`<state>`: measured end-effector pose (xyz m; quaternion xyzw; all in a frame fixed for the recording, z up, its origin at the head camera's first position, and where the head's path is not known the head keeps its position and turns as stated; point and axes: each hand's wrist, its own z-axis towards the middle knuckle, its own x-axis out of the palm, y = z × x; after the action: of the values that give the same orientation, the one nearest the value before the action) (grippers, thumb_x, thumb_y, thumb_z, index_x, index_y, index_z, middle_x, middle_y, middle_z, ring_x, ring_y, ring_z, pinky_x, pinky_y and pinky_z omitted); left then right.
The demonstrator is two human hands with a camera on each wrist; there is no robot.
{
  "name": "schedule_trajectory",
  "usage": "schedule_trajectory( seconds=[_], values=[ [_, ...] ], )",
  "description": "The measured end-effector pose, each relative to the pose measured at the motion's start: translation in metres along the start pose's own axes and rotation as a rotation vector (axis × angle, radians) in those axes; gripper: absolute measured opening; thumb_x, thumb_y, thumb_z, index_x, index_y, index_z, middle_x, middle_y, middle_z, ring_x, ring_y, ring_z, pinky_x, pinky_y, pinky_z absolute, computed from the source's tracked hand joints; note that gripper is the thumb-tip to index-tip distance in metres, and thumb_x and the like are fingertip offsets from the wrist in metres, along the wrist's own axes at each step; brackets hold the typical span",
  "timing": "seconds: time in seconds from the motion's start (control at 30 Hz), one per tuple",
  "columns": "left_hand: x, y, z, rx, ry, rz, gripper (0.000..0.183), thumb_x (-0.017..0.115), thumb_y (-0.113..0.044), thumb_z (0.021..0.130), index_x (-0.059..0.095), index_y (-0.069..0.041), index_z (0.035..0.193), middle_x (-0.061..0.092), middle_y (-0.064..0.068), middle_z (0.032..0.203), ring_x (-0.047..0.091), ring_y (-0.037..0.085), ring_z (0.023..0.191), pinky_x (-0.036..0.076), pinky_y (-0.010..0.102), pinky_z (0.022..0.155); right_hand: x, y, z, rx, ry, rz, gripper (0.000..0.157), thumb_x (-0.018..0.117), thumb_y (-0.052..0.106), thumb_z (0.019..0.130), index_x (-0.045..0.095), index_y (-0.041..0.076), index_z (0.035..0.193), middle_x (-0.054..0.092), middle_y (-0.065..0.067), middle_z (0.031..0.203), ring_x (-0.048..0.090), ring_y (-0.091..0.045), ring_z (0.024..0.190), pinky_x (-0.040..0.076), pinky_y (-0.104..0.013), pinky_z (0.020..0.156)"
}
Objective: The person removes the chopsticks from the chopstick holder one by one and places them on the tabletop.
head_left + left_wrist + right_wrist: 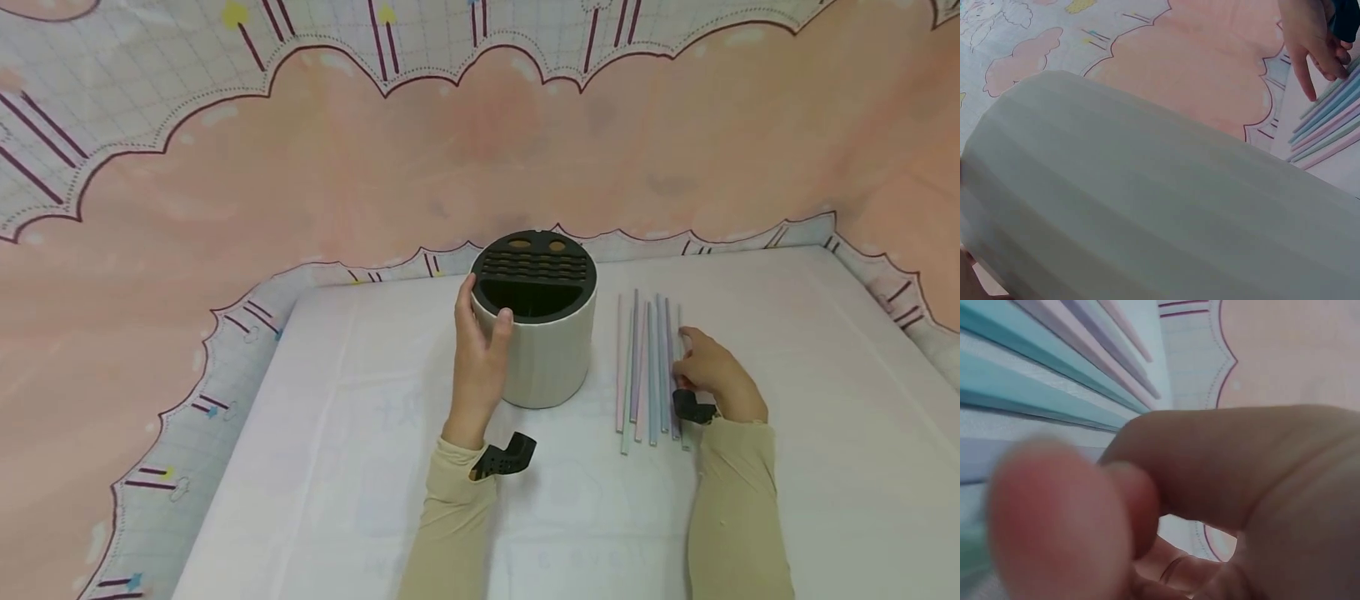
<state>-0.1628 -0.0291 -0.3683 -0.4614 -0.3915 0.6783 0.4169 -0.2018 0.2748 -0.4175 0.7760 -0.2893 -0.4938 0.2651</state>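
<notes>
A pale, ribbed, round utensil holder (546, 362) with a black slotted top (534, 265) stands upright on the white table. My left hand (480, 358) holds its left side, thumb up at the front rim; the ribbed wall (1166, 181) fills most of the left wrist view. To its right lie several pastel chopsticks (652, 375), side by side and lengthwise. At the rightmost one, a pale green chopstick (684, 433), is my right hand (716, 375), its index finger stretched and its thumb apart from it. In the right wrist view the thumb (1060, 519) blocks part of the chopsticks.
White cloth covers the table (360, 467). Behind it hangs a peach and white printed sheet (480, 158), which also runs along the left and right table edges. A black device (510, 454) is strapped at the left wrist, another (693, 407) at the right.
</notes>
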Motion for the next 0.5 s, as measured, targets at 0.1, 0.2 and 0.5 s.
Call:
schedule_trajectory(
  seconds=[0.1, 0.2, 0.5],
  values=[
    [-0.002, 0.000, 0.001, 0.006, -0.002, -0.002, 0.061, 0.043, -0.047, 0.088, 0.010, -0.041, 0.138, 0.012, -0.016, 0.144, 0.014, 0.006, 0.131, 0.017, 0.049, 0.102, -0.002, 0.002, -0.001, -0.007, -0.028, -0.015, 0.068, 0.045, 0.004, 0.082, 0.009, -0.008, 0.138, 0.047, -0.019, 0.088, 0.052, -0.017, 0.060, 0.044, -0.029, 0.059],
    [-0.004, 0.000, 0.001, -0.002, 0.005, 0.001, 0.061, 0.043, -0.047, 0.088, 0.008, -0.042, 0.138, 0.011, -0.018, 0.144, 0.013, 0.005, 0.131, 0.017, 0.049, 0.102, -0.003, 0.005, -0.004, -0.019, -0.076, 0.012, 0.064, 0.043, 0.010, 0.087, 0.010, -0.004, 0.139, 0.044, -0.024, 0.101, 0.055, -0.018, 0.062, 0.048, -0.031, 0.060],
    [-0.009, 0.010, 0.003, 0.006, 0.012, 0.072, 0.063, 0.035, -0.057, 0.088, 0.003, -0.041, 0.140, 0.007, -0.022, 0.144, 0.010, 0.003, 0.131, 0.017, 0.046, 0.103, -0.007, 0.048, -0.026, -0.228, -0.380, -0.021, 0.060, 0.037, 0.039, 0.093, 0.018, 0.011, 0.143, 0.039, -0.020, 0.132, 0.041, -0.039, 0.114, 0.033, -0.056, 0.087]
  ],
)
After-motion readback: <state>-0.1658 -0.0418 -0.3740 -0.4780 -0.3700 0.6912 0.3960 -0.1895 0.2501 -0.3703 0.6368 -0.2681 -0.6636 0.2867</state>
